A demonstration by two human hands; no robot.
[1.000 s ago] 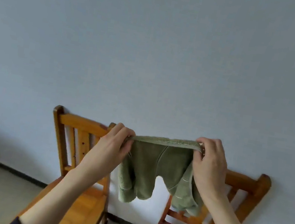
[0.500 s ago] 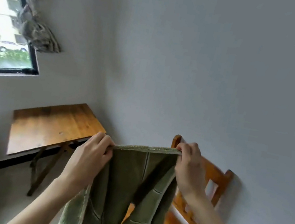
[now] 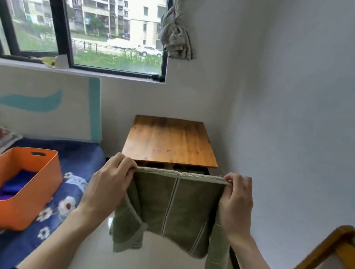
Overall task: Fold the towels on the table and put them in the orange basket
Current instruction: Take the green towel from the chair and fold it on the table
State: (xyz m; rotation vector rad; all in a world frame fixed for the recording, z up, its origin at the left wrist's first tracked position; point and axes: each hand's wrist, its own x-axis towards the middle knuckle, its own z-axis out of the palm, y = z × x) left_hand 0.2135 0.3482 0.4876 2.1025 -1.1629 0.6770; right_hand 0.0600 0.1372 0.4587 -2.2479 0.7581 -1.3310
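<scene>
Left hand (image 3: 109, 179): grip pinching the towel's top left corner.
Right hand (image 3: 236, 203): grip pinching the top right corner.
Towel (image 3: 170, 213): green, stretched between both hands, hanging in the air in front of the table (image 3: 170, 141).
Basket (image 3: 8, 186): orange, on the bed (image 3: 60, 213) to the left, blue cloth inside.

- Left hand (image 3: 107, 183) and right hand (image 3: 236, 205): bare, no rings or watch.
- Both forearms bare; a dark sleeve edge shows at the left arm's lower end.
</scene>
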